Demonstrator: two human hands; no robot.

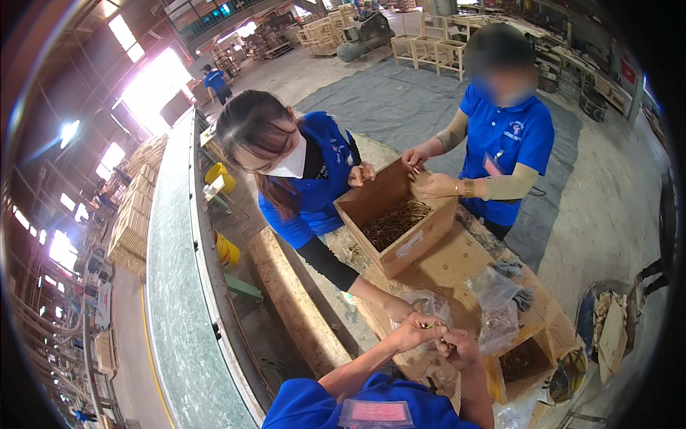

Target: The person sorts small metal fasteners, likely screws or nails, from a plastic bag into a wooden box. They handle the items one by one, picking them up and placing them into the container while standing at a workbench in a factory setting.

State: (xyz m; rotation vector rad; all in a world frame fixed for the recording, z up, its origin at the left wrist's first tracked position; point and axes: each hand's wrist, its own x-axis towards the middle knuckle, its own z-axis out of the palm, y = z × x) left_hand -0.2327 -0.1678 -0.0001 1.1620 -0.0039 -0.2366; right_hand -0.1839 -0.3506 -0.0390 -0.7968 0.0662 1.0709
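My left hand (416,332) and my right hand (459,349) meet over the near part of the wooden table (457,268). Both have their fingers pinched together around something small and thin, maybe a metal fastener, too small to name. Beneath and beside them lies a clear plastic bag (433,304), where a co-worker's hand (397,307) reaches in close to my left hand. Another clear bag (498,318) with small pieces in it rests right of my hands. An open wooden box (400,247) of thin brownish metal pieces (395,223) stands farther off.
A smaller wooden box (525,365) sits at the near right, and a grey glove (516,286) lies by the bag. Two co-workers in blue shirts stand across the table. At left runs a long green-topped conveyor (171,264). A bin of wood scraps (607,322) stands right.
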